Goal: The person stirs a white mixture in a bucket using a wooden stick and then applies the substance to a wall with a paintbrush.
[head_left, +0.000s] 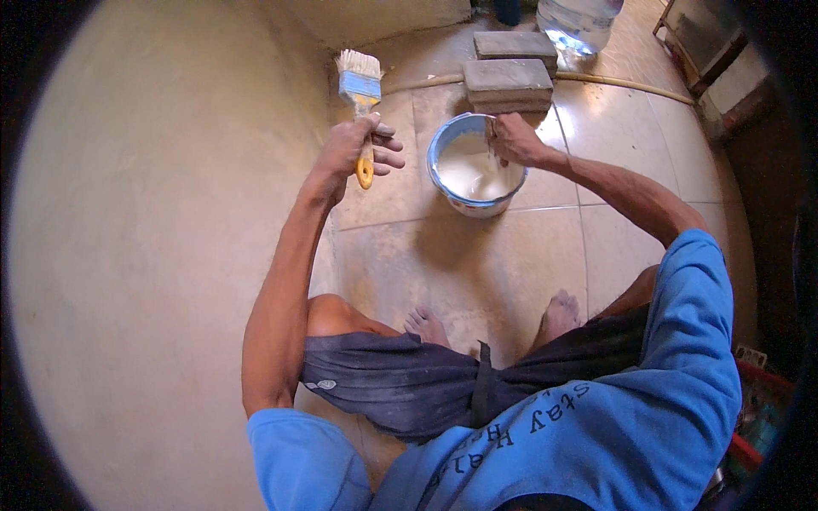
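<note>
My left hand (349, 153) holds a wide paintbrush (360, 85) upright by its yellow handle, with pale bristles and a blue band at the top. My right hand (520, 140) is closed at the rim of a blue-rimmed white bucket (473, 204), its fingers over the inside near a narrow greyish item that I cannot make out. White paint (460, 170) partly fills the bucket, which stands on the tiled floor (537, 247) in front of my bare feet.
Two grey blocks (508, 85) and a large clear water bottle (575, 25) stand beyond the bucket, by a pale hose (622, 85). A plastered wall (145, 255) rises on the left. A dark framed object (682, 51) and red items (750, 375) are at the right.
</note>
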